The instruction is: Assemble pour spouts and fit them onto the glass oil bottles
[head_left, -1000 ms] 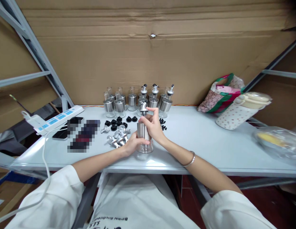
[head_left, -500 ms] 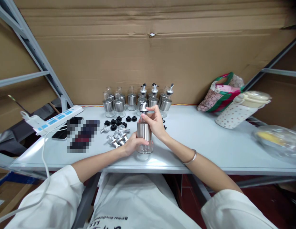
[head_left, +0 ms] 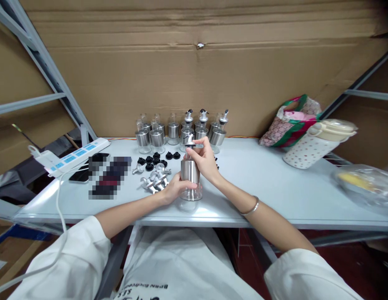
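Bottle (head_left: 190,168): upright near table (head_left: 259,179) front, lower body gripped in my left hand (head_left: 177,188), far-side fingers hidden
Spout (head_left: 190,141): at bottle neck, pinched in my right hand (head_left: 207,161), seating hidden
Black bits (head_left: 216,159): mostly behind that hand
Rear bottles (head_left: 157,135): front ones overlap others
Bowl (head_left: 358,183): plastic-wrapped, blurred, wrap cut off at right edge

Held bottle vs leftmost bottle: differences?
The held bottle has a metallic spout; the leftmost bottle has a bare neck.
The left grip holds the held bottle; the leftmost bottle stands untouched near the cardboard.
Both have clear glass and a silver band.
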`<action>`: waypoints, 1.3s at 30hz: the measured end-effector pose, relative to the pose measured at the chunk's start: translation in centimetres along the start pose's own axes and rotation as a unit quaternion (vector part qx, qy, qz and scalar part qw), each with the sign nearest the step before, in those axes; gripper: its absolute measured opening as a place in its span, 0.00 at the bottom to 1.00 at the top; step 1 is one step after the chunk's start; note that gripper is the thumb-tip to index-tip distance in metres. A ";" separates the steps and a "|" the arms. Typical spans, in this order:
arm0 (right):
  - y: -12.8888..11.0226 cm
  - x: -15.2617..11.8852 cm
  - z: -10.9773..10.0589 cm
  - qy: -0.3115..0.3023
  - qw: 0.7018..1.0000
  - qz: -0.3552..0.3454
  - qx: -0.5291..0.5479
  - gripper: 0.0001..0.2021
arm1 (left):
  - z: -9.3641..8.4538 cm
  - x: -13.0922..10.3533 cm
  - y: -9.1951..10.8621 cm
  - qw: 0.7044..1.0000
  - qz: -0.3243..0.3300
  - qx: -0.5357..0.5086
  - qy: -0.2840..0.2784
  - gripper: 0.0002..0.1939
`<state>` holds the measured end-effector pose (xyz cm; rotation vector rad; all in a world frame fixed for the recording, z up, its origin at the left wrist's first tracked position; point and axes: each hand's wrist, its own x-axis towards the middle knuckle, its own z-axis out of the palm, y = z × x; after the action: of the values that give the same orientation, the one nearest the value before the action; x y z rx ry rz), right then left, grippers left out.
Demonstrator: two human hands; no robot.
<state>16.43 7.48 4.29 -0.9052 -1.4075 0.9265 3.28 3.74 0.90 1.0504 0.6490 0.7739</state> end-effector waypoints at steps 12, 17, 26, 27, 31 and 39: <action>-1.9 1.0 -1.7 0.005 0.992 -0.017 -0.124 0.18 | -0.1 0.2 0.1 0.999 0.023 -0.021 -0.012 0.31; -3.2 2.3 -2.2 0.078 0.980 -0.115 -0.143 0.16 | 0.1 0.5 0.0 0.999 0.024 -0.023 -0.017 0.36; -3.1 6.4 -0.4 0.126 0.946 -0.246 -0.172 0.23 | 0.0 0.5 0.0 0.998 0.005 0.025 -0.062 0.31; -2.6 6.9 0.0 0.121 0.944 -0.245 -0.185 0.23 | -0.1 0.5 0.0 0.998 0.005 0.026 -0.065 0.30; -0.3 8.6 1.2 0.102 0.939 -0.237 -0.229 0.20 | -0.2 0.5 0.0 0.996 0.002 0.028 -0.080 0.30; 2.1 10.7 3.1 0.089 0.926 -0.195 -0.310 0.15 | -0.1 0.5 0.1 0.995 -0.008 0.042 -0.088 0.32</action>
<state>12.97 18.03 6.43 -1.0789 -1.6696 0.0777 3.42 4.22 0.92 1.1741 0.5417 0.6352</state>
